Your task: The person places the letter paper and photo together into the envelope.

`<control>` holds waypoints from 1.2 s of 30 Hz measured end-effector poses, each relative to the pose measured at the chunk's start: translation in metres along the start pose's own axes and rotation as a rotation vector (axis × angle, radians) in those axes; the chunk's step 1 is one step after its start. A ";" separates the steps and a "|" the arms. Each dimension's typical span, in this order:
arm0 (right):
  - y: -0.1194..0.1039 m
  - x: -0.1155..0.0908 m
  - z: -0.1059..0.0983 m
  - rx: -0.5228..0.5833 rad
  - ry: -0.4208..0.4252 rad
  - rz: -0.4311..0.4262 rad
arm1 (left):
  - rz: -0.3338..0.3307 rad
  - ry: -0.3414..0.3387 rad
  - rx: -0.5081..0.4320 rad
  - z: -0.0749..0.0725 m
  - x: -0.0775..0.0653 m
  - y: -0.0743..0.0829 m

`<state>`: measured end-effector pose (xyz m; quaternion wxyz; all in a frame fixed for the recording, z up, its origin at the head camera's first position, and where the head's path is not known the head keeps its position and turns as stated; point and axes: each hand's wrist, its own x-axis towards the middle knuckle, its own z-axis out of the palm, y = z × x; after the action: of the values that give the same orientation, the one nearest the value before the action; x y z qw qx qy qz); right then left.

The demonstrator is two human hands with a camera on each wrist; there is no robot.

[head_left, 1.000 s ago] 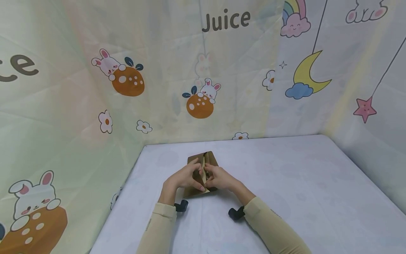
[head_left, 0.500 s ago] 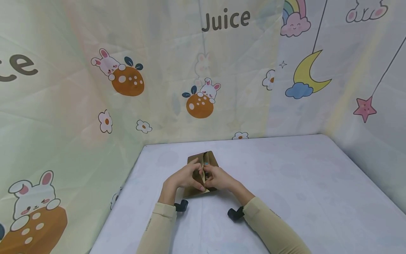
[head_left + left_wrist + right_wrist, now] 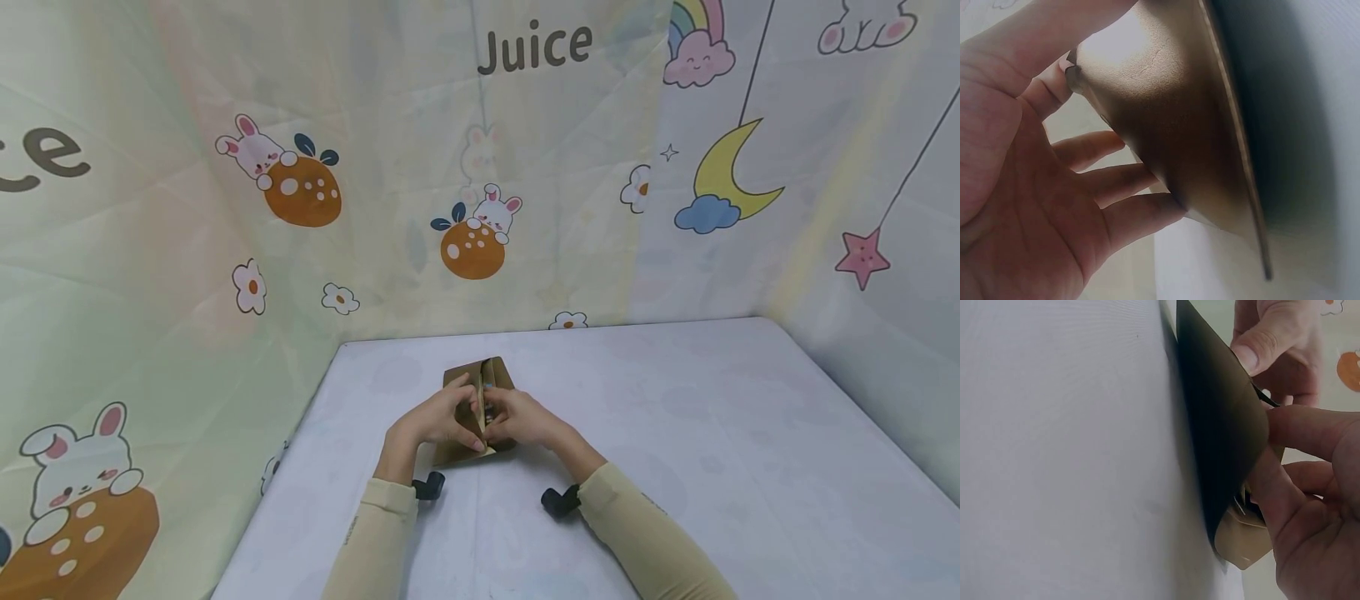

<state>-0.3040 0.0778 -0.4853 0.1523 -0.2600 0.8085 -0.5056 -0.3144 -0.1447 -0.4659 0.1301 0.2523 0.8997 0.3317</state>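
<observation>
On the white table, a brown leather-look folding case (image 3: 464, 377) stands with its long slot parted, its near end toward the person. The left hand (image 3: 438, 417) holds the case's left side, thumb near the front end and fingers along the slot's edge. In the left wrist view its fingertips (image 3: 1169, 209) touch the brown wall's edge. Opposite, the right hand (image 3: 521, 419) pinches the right wall of the case (image 3: 1225, 419), with some fingers reaching into the slot. Something dark with a small blue spot (image 3: 488, 386) shows inside, mostly hidden by the right fingers.
The white table (image 3: 675, 433) spreads around the case, widest to the right. Printed cloth walls (image 3: 405, 125) rise along its back and sides. A black wrist camera (image 3: 430, 486) sits below the left hand, another black camera (image 3: 560, 502) below the right.
The right hand has shifted very slightly at the slot, and the small blue spot has come into sight inside. The left hand and the case have hardly moved.
</observation>
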 end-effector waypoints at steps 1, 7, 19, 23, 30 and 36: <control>0.000 0.000 -0.001 -0.003 0.003 0.001 | 0.005 -0.001 0.005 0.000 0.000 0.000; 0.000 -0.001 -0.008 -0.049 0.026 -0.009 | 0.002 -0.011 0.016 0.001 0.002 0.000; 0.000 -0.005 -0.023 -0.122 0.089 0.007 | -0.037 -0.022 0.041 0.006 0.001 0.003; 0.002 -0.006 -0.024 -0.116 0.083 0.001 | -0.049 -0.038 0.058 0.007 0.001 0.006; 0.004 -0.007 -0.029 -0.129 0.077 -0.006 | -0.055 -0.061 0.094 0.008 0.001 0.011; 0.002 -0.011 -0.036 -0.154 0.081 0.013 | -0.053 -0.073 0.141 0.012 0.003 0.009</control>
<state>-0.3141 0.1115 -0.4715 0.1022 -0.2452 0.8521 -0.4510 -0.3091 -0.1315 -0.4690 0.1533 0.2488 0.9218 0.2546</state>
